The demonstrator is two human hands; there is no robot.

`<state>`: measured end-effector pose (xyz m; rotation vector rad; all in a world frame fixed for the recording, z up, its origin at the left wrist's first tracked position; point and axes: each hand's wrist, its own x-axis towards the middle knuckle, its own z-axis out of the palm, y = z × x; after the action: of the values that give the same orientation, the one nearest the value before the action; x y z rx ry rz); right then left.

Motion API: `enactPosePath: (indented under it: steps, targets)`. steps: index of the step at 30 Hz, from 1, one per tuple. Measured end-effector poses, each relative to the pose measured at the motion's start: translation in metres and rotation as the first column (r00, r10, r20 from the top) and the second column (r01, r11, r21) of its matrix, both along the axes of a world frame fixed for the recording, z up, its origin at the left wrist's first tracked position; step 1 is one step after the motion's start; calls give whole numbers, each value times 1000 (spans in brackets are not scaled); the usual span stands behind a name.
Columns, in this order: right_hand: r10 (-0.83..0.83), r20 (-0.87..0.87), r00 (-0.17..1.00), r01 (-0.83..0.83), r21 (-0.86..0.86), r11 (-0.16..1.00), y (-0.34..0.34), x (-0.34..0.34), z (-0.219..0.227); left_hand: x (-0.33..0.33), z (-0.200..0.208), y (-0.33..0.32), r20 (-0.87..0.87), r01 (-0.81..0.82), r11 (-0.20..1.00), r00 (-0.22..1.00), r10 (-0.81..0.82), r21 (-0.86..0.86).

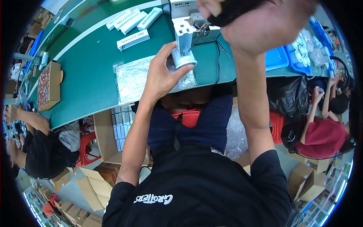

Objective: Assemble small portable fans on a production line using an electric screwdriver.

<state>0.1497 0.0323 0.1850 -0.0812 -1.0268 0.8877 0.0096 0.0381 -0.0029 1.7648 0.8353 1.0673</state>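
- Left hand (162,75): fingers gripping white cylindrical piece (184,46) near its round base, over tabletop (89,89), just before grey machine (208,36).
- Right hand (266,32): raised, fingers curled round black object (236,12); kind unclear.
- Step, judged: working piece at machine.
- Next move likely needs steady left grip, careful alignment.

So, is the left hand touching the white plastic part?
Touching. The head view shows the left hand curled around the lower end of the white plastic part, thumb against its round base.
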Motion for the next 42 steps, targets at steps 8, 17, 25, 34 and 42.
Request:
enactPosePath:
  steps: [8,17,25,34,42]
  targets:
    - [190,-152,970,-168,144,975,25,-23,-12,0,7,-3,-22,-4,999,1000,3,-33]
    - [107,-88,990,-95,127,987,25,-17,-20,0,1,-1,13,-20,1000,1000,20,2]
    - [146,-39,989,-135,200,970,31,-12,-28,0,4,-2,28,-1,1000,1000,2,-25]
    - [46,31,998,-51,202,978,38,-8,-35,-1,2,-2,38,17,999,999,-15,-39]
    - [-61,111,992,33,243,969,40,-1,-52,-2,6,-2,-6,4,1000,1000,-4,9]
